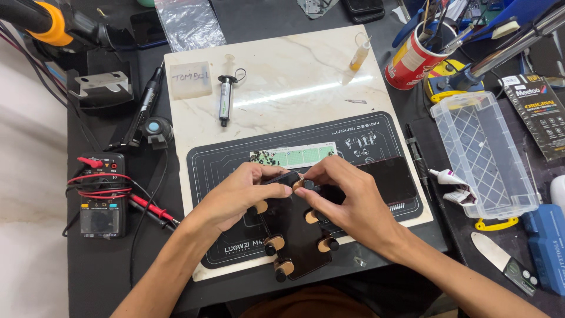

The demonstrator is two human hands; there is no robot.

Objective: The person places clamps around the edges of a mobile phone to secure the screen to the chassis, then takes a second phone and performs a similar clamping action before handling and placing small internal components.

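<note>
Both hands meet over a black clamping jig (297,238) with tan knobs, lying on the dark work mat (203,171) at the near table edge. The left hand (235,194) and right hand (347,197) pinch its top end, fingertips closed on a small black part; a dark phone (388,176) lies just behind. Judging by this, seating or tightening is underway, needing fine, steady fingertip pressure. Farther back lie a syringe (224,97) and red cup (412,59).

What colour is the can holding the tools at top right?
Red can with a white and yellow label, in the head view.
</note>
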